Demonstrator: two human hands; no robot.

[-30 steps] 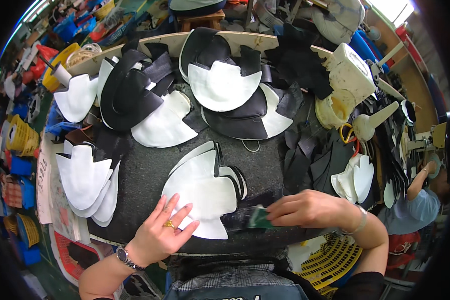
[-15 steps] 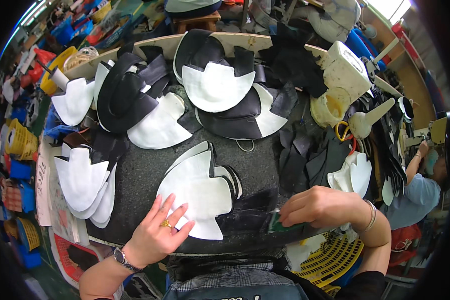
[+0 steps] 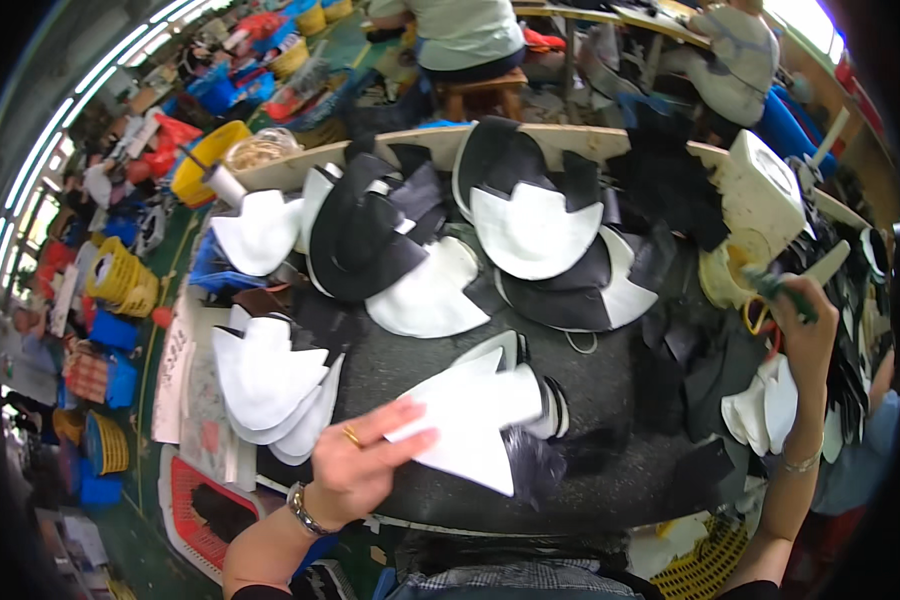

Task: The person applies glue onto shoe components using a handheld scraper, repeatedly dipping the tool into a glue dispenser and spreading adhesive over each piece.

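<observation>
A white panel (image 3: 470, 425) lies near the front middle of the desk (image 3: 615, 385), its surface slightly blurred and seemingly tilted. The person's left hand (image 3: 370, 460) has fingers and thumb drawn narrowly together on the panel's left edge, holding it. Beneath the panel, the edges of a small stack (image 3: 558, 408) show on its right, and a glossy black piece (image 3: 535, 465) sits just beside its pointed corner.

The right hand (image 3: 810, 315) is well apart, raised over the right side and closed around a green tool (image 3: 770, 282). The tool's tip is at the mouth of a stained cream pot (image 3: 722, 272); whether they touch cannot be told.

The desk's front edge runs close below the panel. Dark desk surface stretches to the panel's right, with a narrower strip between it and the white stack (image 3: 265, 380) on the left. At the back, two piles of black and white pieces (image 3: 535, 235) fill the space up to the raised rim (image 3: 595, 143).

Scissors (image 3: 757, 315) with yellow and orange handles, white pieces (image 3: 767, 405) and dark scraps crowd the right side under the right forearm. A red basket (image 3: 205, 515) stands beyond the front left corner, a yellow basket (image 3: 705, 570) below the front right.
</observation>
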